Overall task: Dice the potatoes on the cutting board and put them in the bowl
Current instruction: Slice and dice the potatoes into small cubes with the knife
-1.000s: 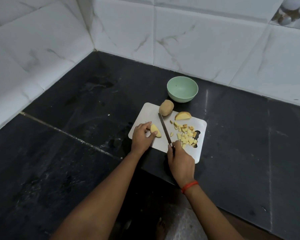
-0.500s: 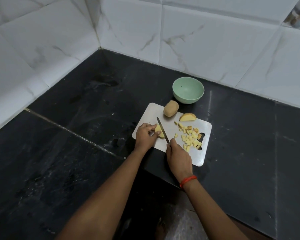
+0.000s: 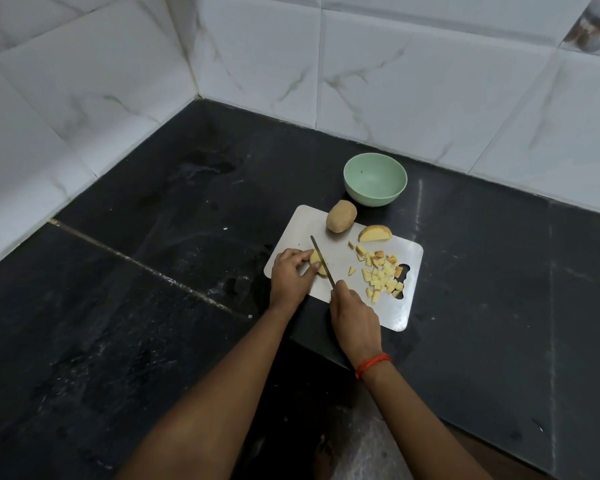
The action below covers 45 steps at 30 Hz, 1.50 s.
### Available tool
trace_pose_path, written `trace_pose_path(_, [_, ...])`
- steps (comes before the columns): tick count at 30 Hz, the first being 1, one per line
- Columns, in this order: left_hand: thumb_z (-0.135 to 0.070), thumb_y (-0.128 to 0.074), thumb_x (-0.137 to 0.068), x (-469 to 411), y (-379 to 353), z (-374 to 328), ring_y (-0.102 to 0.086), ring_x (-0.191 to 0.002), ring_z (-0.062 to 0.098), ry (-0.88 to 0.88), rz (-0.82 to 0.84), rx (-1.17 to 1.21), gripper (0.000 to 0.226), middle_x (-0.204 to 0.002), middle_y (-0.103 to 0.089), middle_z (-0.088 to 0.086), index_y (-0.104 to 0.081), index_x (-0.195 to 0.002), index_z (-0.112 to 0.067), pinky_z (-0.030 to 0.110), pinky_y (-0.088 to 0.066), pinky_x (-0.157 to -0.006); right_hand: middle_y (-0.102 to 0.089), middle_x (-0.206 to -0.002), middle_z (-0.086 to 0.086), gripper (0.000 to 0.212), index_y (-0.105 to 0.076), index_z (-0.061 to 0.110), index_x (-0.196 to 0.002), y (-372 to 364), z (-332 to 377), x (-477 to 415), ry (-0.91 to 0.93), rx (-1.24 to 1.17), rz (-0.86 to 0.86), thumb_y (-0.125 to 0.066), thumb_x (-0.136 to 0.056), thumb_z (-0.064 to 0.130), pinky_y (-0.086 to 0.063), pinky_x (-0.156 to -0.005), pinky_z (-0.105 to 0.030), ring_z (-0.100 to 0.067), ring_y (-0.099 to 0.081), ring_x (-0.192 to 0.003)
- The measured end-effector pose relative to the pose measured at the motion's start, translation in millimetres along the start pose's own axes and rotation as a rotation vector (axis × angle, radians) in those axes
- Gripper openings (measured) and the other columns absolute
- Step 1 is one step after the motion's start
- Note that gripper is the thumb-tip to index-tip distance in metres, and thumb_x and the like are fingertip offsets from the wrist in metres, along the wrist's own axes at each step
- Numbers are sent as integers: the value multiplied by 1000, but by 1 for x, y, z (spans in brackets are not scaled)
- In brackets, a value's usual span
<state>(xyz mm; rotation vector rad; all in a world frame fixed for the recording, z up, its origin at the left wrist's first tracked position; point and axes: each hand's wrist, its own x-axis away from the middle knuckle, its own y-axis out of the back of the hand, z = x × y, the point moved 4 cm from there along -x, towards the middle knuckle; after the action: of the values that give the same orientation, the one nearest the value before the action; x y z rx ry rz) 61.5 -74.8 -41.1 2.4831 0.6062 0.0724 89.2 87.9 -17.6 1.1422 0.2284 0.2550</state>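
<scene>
A white cutting board (image 3: 340, 278) lies on the dark counter. At its left end my left hand (image 3: 290, 275) pinches a pale potato piece (image 3: 315, 259). My right hand (image 3: 355, 318) grips a knife (image 3: 323, 259), and the blade rests across that piece. A whole brown potato (image 3: 341, 216) sits at the board's far edge, with a cut potato wedge (image 3: 374, 233) beside it. A heap of potato dice (image 3: 381, 273) covers the board's right side. The green bowl (image 3: 374, 179) stands just beyond the board, with nothing visible inside.
The black stone counter (image 3: 153, 306) stretches wide to the left and right of the board. White marble-look wall tiles (image 3: 395, 81) close it off behind and on the left. The counter's front edge (image 3: 312, 344) runs just below my wrists.
The knife has shifted left from beside the potato piece onto it, and my left hand has tightened on the piece. The view has drifted slightly.
</scene>
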Motion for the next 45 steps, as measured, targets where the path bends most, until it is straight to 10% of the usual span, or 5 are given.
trace_pose_path(17, [-29, -69, -94, 3, -3, -1, -46, -108, 8, -41, -16, -84, 34, -113, -60, -2, -70, -124, -12, 24, -44, -92, -54, -57, -7, 50, -43, 12, -104, -3, 20, 28, -70, 226, 2, -79, -70, 4, -7, -40, -17, -24, -45, -28])
trace_pose_path(31, [-32, -59, -100, 4, -3, -1, -43, -117, 13, -83, 41, -182, 38, -122, -57, -1, -63, -133, -14, 28, -43, -96, -62, -112, -14, 46, -25, 12, -149, -5, 39, -18, 32, 336, 124, -33, -105, 19, -53, -59, -35, -30, -70, -78])
trace_pose_path(36, [-28, -60, -100, 5, -3, -3, -46, -115, 17, -104, 22, -194, 35, -119, -59, 4, -65, -130, -11, 31, -42, -94, -55, -60, -10, 27, -56, 11, -103, -1, 26, 33, 38, 316, 25, -69, -79, 9, -30, -31, -23, -25, -47, -29])
trace_pose_path(39, [-28, -62, -99, 7, -3, -4, -46, -114, 18, -100, 11, -186, 35, -118, -58, 3, -65, -130, -11, 29, -41, -93, -49, -55, -7, 15, -43, 13, -99, 3, 11, 68, 40, 269, -8, -41, -86, 6, -24, -33, -21, -23, -41, -25])
trace_pose_path(45, [-31, -62, -100, 8, -4, -2, -45, -115, 15, -96, -9, -163, 36, -118, -59, 2, -66, -130, -12, 22, -36, -92, -50, -58, 3, 25, -43, 19, -88, 15, 0, 75, -90, 86, -46, -67, -89, 18, -20, -36, -24, -23, -48, -35])
